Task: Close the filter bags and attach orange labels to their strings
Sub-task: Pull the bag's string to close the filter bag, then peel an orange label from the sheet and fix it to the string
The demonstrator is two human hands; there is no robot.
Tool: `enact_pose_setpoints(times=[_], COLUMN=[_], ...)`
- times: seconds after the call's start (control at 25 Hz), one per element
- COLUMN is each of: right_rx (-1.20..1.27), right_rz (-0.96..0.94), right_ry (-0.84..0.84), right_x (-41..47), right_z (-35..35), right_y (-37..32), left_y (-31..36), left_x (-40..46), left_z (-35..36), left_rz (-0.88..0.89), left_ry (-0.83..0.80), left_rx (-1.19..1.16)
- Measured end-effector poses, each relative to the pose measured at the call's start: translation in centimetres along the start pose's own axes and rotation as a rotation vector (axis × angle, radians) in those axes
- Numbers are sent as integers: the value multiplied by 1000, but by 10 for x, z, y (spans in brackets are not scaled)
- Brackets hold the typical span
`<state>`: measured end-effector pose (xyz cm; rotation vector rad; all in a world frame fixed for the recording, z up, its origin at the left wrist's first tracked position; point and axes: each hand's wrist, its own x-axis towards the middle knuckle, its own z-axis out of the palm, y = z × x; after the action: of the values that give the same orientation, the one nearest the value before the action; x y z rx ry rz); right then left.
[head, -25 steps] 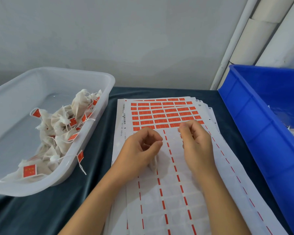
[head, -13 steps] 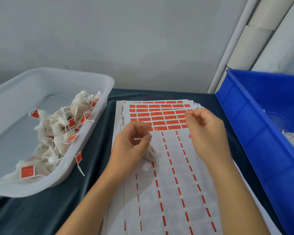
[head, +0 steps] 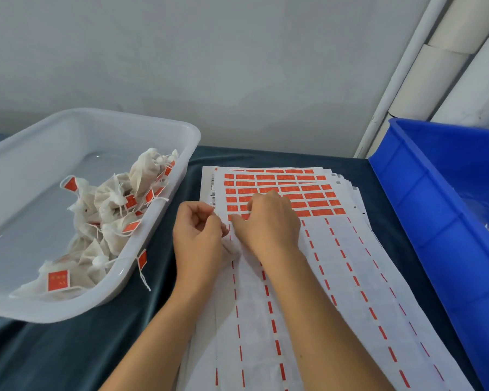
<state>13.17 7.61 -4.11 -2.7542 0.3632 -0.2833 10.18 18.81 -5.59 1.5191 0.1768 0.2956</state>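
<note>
Left hand (head: 198,235) pinches bag (head: 232,249) on the sheet (head: 350,249), right hand (head: 268,221) fingers curled at label (head: 239,217) row, grip unclear; risk: label tears or folds onto itself.

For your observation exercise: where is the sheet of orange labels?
In the head view, the label sheet lies centre on the dark cloth, between clear tub and blue crate.

2 hands (head: 235,230) over label sheets (head: 336,249)
</note>
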Motion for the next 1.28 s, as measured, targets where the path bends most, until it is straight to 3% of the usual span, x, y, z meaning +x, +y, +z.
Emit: enact_pose_setpoints(times=[0.32, 0.96, 1.28], right_rx=[-81, 110, 18], right_rz=[25, 59, 44], right_ry=[132, 177, 149], right_x=[-10, -20, -24], right_z=[27, 24, 27], right_y=[-10, 0, -8], left_y=[-5, -9, -12], left_x=[-1, -4, -4], left_z=[2, 7, 8], left_rz=[42, -9, -16], left_ry=[83, 51, 57], left_rx=[25, 122, 175])
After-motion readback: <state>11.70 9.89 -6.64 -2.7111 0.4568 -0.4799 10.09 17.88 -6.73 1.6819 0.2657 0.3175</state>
